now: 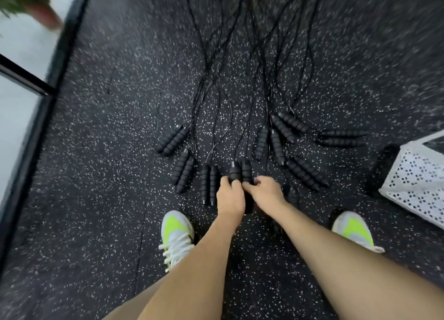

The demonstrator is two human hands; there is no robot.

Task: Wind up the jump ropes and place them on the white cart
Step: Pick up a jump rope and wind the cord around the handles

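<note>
both hands reach down to one pair of black ribbed foam jump rope handles [241,173] lying side by side on the speckled black rubber floor: the left hand [229,197] curls its fingers round the left handle, the right hand [266,191] round the right. the handles' long axis points away from the person, their thin cords trailing ahead. the white perforated cart [418,178] sits to the right, nearer the right hand.

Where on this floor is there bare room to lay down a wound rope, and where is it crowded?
Free: the speckled black rubber floor between the black floor border and the leftmost black ridged handle pair, and between the two neon-yellow-and-white shoes. Crowded: the fan of handles and cords ahead of both hands, reaching towards the white perforated cart.
</note>
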